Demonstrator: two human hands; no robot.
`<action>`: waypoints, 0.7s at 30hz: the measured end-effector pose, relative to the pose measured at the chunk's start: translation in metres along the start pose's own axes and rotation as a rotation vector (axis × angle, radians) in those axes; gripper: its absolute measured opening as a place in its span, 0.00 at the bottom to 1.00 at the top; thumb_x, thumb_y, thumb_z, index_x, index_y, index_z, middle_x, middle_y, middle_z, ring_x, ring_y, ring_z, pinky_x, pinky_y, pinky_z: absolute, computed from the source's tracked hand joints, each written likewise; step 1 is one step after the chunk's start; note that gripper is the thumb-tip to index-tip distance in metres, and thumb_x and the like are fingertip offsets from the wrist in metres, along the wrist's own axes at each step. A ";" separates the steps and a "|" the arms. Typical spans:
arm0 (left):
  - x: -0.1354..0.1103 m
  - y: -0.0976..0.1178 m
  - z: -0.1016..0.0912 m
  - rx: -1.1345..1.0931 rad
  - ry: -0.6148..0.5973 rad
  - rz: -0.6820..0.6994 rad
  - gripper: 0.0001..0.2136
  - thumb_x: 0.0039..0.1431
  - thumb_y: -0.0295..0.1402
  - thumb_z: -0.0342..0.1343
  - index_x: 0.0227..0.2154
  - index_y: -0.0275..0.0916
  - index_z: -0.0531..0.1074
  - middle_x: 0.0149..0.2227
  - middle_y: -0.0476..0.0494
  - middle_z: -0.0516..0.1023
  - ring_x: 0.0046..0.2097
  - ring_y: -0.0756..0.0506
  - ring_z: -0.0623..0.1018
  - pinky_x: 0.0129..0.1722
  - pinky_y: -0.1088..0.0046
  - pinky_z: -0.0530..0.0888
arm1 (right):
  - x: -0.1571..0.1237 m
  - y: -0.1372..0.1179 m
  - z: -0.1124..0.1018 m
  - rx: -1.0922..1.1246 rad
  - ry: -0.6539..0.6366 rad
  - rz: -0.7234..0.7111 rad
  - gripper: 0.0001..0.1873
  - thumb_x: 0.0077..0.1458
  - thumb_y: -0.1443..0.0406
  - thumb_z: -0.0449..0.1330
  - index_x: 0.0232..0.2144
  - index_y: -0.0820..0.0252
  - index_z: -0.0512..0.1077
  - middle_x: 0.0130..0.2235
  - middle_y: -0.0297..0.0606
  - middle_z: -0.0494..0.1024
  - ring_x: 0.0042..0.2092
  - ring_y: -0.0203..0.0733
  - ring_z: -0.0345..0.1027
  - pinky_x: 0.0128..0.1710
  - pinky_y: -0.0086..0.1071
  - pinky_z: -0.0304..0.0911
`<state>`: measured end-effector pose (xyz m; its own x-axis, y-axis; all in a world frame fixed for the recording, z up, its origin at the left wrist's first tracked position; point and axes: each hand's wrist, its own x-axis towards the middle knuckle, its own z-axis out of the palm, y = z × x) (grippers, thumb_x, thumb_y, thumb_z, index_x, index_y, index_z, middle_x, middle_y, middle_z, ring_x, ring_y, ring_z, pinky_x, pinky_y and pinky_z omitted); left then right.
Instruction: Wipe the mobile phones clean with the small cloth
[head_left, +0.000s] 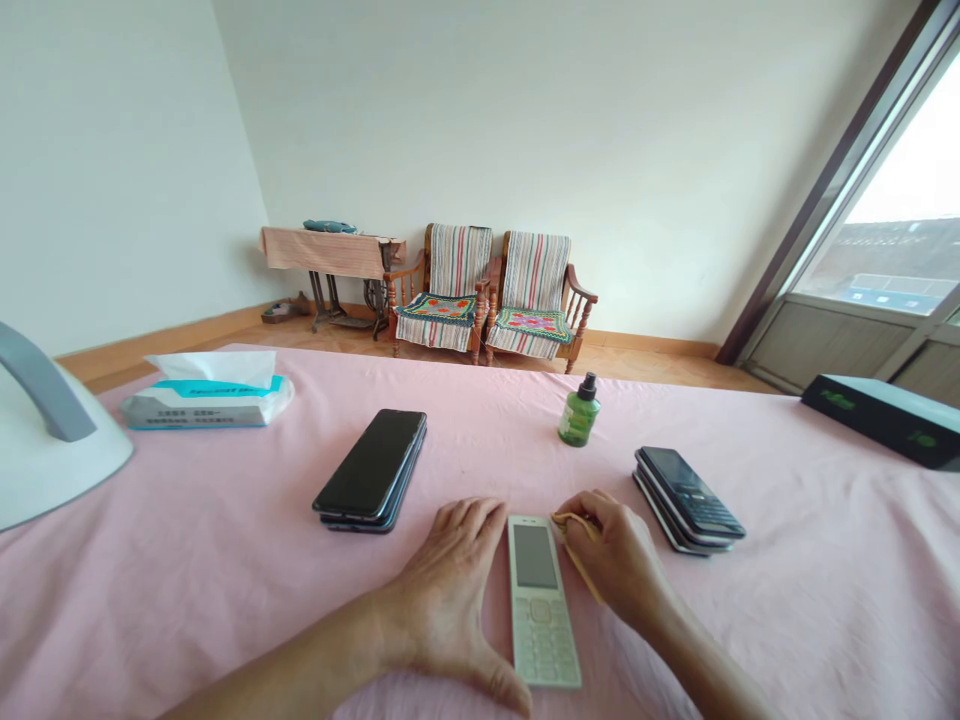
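Observation:
A white keypad phone (pixel 541 608) lies face up on the pink tablecloth (pixel 247 590), its small screen at the far end. My left hand (pixel 450 580) rests along the phone's left side, thumb stretched toward its near corner and fingers extended. At the phone's upper right edge, my right hand (pixel 611 550) pinches a folded yellowish cloth (pixel 577 555). Left of my hands is a stack of dark smartphones (pixel 373 465). Beyond my right hand sits a stack of keypad phones (pixel 690 500).
A green spray bottle (pixel 580 412) with a black top stands ahead. Farther left are a tissue pack (pixel 210 400) and a white object with a grey handle (pixel 56 430). A black box (pixel 881 415) lies at the right edge. Two wooden chairs (pixel 480 295) stand by the wall.

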<state>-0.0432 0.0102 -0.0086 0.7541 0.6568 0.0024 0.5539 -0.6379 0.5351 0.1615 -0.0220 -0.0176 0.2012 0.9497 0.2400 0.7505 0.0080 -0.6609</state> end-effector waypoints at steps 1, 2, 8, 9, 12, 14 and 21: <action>0.000 0.000 0.000 -0.003 0.004 0.004 0.59 0.25 0.59 0.65 0.62 0.38 0.49 0.63 0.30 0.51 0.62 0.24 0.52 0.60 0.43 0.49 | 0.000 0.000 0.001 0.018 -0.009 0.007 0.10 0.49 0.70 0.53 0.23 0.59 0.74 0.27 0.35 0.75 0.31 0.41 0.69 0.31 0.31 0.57; 0.000 0.000 0.000 -0.006 0.006 0.008 0.58 0.25 0.59 0.65 0.61 0.39 0.51 0.62 0.31 0.53 0.62 0.24 0.52 0.60 0.44 0.50 | -0.001 -0.001 0.002 0.033 -0.014 0.014 0.10 0.49 0.70 0.53 0.23 0.59 0.74 0.27 0.35 0.75 0.30 0.41 0.69 0.31 0.31 0.57; -0.002 0.000 0.002 -0.056 0.043 0.019 0.57 0.25 0.54 0.68 0.60 0.38 0.49 0.59 0.31 0.55 0.60 0.26 0.54 0.59 0.44 0.51 | -0.006 -0.002 0.010 0.212 0.018 0.019 0.09 0.51 0.69 0.54 0.24 0.58 0.73 0.27 0.34 0.75 0.29 0.39 0.69 0.28 0.29 0.58; -0.002 0.000 0.004 -0.074 0.060 0.027 0.57 0.26 0.53 0.68 0.61 0.39 0.46 0.59 0.31 0.54 0.60 0.26 0.53 0.59 0.44 0.52 | -0.007 -0.003 0.009 0.266 0.034 0.009 0.08 0.52 0.68 0.54 0.26 0.59 0.73 0.27 0.34 0.75 0.29 0.39 0.69 0.28 0.29 0.59; -0.004 -0.003 0.008 -0.109 0.145 0.050 0.59 0.30 0.49 0.69 0.61 0.43 0.36 0.59 0.32 0.52 0.60 0.27 0.54 0.57 0.45 0.56 | -0.010 -0.008 0.005 0.397 0.104 -0.066 0.06 0.54 0.67 0.55 0.30 0.59 0.73 0.30 0.35 0.74 0.32 0.39 0.69 0.31 0.29 0.62; -0.005 -0.002 0.009 -0.106 0.189 0.084 0.60 0.33 0.46 0.70 0.61 0.46 0.30 0.59 0.33 0.52 0.59 0.28 0.56 0.56 0.46 0.57 | -0.013 -0.013 0.001 0.438 0.153 -0.132 0.06 0.55 0.66 0.55 0.32 0.58 0.72 0.31 0.35 0.73 0.33 0.39 0.69 0.32 0.29 0.63; -0.003 0.005 0.010 -0.134 0.231 0.157 0.61 0.38 0.40 0.71 0.60 0.50 0.24 0.57 0.35 0.57 0.57 0.32 0.61 0.56 0.44 0.55 | -0.017 -0.019 -0.004 0.471 0.210 -0.252 0.05 0.56 0.68 0.54 0.34 0.57 0.71 0.34 0.36 0.71 0.36 0.38 0.68 0.34 0.28 0.64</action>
<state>-0.0393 0.0011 -0.0146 0.7182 0.6383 0.2772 0.3743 -0.6901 0.6194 0.1460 -0.0393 -0.0061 0.2093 0.8178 0.5361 0.4399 0.4109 -0.7986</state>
